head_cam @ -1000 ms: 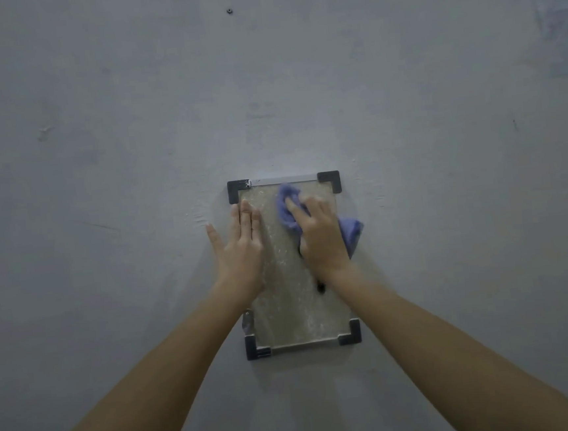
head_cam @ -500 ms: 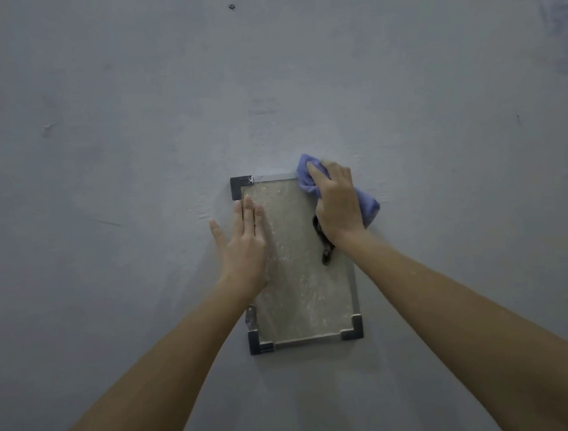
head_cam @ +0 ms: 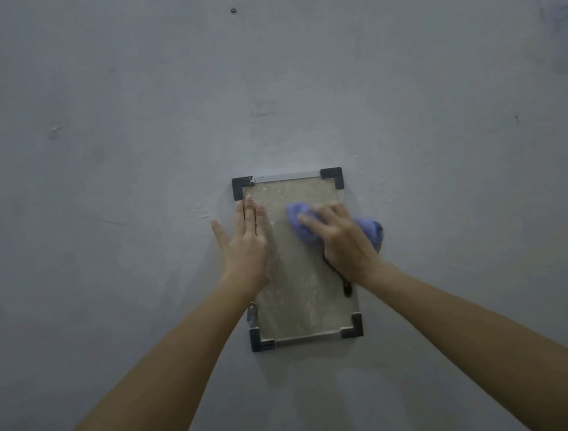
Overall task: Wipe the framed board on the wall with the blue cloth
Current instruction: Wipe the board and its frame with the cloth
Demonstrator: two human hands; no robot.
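One framed board (head_cam: 304, 303) (four dark corner caps) hangs on the wall (head_cam: 99, 162). The left hand (head_cam: 243, 243) lies flat on its left edge, fingers together. The right hand (head_cam: 343, 241) presses one blue cloth (head_cam: 302, 227) to the board, fingers curled over it.

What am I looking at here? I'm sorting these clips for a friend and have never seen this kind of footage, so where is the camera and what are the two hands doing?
There is no machine here: the camera sits on a person's head and looks forward at their own bare arms, so there is only this one view. In front of them is a grey wall with a small framed board on it, dark pieces at its corners and a dusty, speckled face. The left hand lies flat and open on the board's left edge, seemingly to steady it. The right hand presses a bunched blue cloth against the upper part of the board, its fingers spread over it. A thin dark thing hangs by the right wrist; I cannot tell what it is.
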